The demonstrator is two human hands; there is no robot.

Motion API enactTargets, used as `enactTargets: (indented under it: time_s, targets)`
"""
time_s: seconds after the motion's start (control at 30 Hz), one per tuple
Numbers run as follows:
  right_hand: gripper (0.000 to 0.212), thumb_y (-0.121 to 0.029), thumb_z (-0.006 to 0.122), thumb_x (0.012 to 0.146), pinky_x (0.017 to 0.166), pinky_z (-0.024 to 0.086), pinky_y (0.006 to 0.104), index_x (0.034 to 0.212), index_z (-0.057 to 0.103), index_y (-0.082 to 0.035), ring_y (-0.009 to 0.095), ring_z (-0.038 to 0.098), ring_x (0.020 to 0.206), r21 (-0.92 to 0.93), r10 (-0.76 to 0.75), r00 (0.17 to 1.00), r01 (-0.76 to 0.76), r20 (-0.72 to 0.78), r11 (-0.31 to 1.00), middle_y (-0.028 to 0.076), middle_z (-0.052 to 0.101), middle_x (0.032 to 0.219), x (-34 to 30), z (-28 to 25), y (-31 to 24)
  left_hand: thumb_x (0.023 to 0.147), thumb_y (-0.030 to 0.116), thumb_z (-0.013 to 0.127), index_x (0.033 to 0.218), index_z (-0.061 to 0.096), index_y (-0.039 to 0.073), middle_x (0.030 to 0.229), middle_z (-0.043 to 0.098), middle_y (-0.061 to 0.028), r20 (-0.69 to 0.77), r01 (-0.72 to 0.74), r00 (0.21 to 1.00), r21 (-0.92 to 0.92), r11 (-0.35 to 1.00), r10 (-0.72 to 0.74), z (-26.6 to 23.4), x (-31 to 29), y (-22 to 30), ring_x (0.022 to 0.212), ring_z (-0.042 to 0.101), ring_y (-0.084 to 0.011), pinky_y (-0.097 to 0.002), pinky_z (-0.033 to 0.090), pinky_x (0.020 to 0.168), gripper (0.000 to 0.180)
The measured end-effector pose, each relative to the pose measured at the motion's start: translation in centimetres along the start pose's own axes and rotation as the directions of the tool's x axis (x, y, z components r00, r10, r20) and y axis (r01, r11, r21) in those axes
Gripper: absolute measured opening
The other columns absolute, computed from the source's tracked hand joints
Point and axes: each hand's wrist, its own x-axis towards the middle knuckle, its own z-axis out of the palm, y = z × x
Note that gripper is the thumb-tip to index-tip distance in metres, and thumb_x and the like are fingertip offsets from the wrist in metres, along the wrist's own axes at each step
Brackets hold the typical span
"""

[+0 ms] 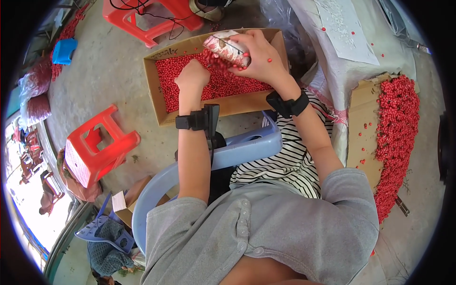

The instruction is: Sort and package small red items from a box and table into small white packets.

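Observation:
A cardboard box point(151, 95) in front of me holds a thick layer of small red bead-like berries point(171, 85). Over its left half my left hand point(192, 77) is closed, knuckles up; its fingertips are hidden, and what they grip I cannot make out. Above the box's far right part, my right hand point(261, 54) is wrapped around a whitish, red-stained cylinder point(225, 46), held tilted. A cluster of red berries point(216, 61) shows under the cylinder between my two hands. Several single berries lie against my right fingers.
A heap of red berry stems point(399, 137) lies on cardboard point(361, 147) at right, beside a white-covered surface point(349, 66). Red plastic stools stand at left point(97, 147) and at the far side point(152, 21). A blue chair armrest point(251, 149) curves before my lap.

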Motion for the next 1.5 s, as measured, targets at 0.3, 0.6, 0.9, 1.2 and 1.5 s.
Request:
enactTargets:
  time_s: [0.3, 0.6, 0.9, 1.2, 1.5]
  targets:
    - [0.067, -0.034, 0.069, 0.059, 0.074, 0.044, 0.0372, 0.114, 0.036, -0.014, 0.035, 0.051, 0.088, -0.298, 0.490, 0.855, -0.430, 0.168, 0.852, 0.018, 0.044, 0.105, -2.6, 8.3, 10.6, 0.073, 0.022, 0.051, 0.084, 0.054, 0.010, 0.085, 0.059, -0.0106, -0.103, -0.027, 0.994, 0.020, 0.999, 0.029, 1.0, 0.1, 0.1, 0.084, 0.056, -0.0266, -0.0368, 0.041, 0.073, 0.016]
    - [0.064, -0.019, 0.053, 0.071, 0.089, 0.034, 0.0336, 0.128, 0.027, -0.008, 0.028, 0.038, 0.113, 0.013, 0.676, 0.339, -0.899, 0.655, 0.438, 0.016, 0.033, 0.128, -7.1, 15.2, 14.6, 0.073, 0.016, 0.045, 0.095, 0.053, 0.004, 0.094, 0.059, -0.0147, -0.039, -0.051, 0.998, -0.043, 0.998, 0.049, 0.3, -0.3, -0.4, 0.089, 0.056, -0.0290, -0.0470, 0.036, 0.079, 0.026]
    - [0.058, -0.015, 0.049, 0.076, 0.087, 0.034, 0.0297, 0.130, 0.027, -0.012, 0.016, 0.039, 0.108, 0.264, 0.567, 0.335, -0.942, 0.752, 0.206, 0.008, 0.041, 0.120, -4.7, 7.5, 10.0, 0.072, 0.016, 0.046, 0.095, 0.053, 0.004, 0.094, 0.059, -0.0145, -0.075, -0.010, 0.997, -0.047, 0.999, 0.007, -0.3, -0.3, -0.6, 0.089, 0.056, -0.0288, -0.0463, 0.036, 0.078, 0.027]
    - [0.061, -0.013, 0.063, 0.066, 0.080, 0.040, 0.0286, 0.121, 0.037, -0.014, 0.019, 0.049, 0.092, 0.447, 0.269, 0.933, -0.352, 0.240, 0.823, 0.008, 0.046, 0.106, -1.6, 0.9, 2.0, 0.071, 0.016, 0.047, 0.093, 0.057, 0.006, 0.095, 0.059, -0.0133, -0.063, 0.055, 0.997, 0.031, 0.998, -0.053, -0.3, -0.8, -0.3, 0.090, 0.056, -0.0289, -0.0431, 0.037, 0.078, 0.026]
    - [0.064, -0.026, 0.068, 0.063, 0.079, 0.041, 0.0339, 0.119, 0.038, -0.015, 0.032, 0.049, 0.090, -0.129, 0.302, 0.930, -0.280, 0.209, 0.951, 0.014, 0.044, 0.103, -0.6, 4.4, 4.5, 0.074, 0.023, 0.050, 0.088, 0.058, 0.009, 0.091, 0.059, -0.0119, -0.052, 0.011, 0.999, 0.016, 1.000, -0.010, 0.1, -0.1, -0.8, 0.088, 0.055, -0.0279, -0.0394, 0.041, 0.075, 0.021]
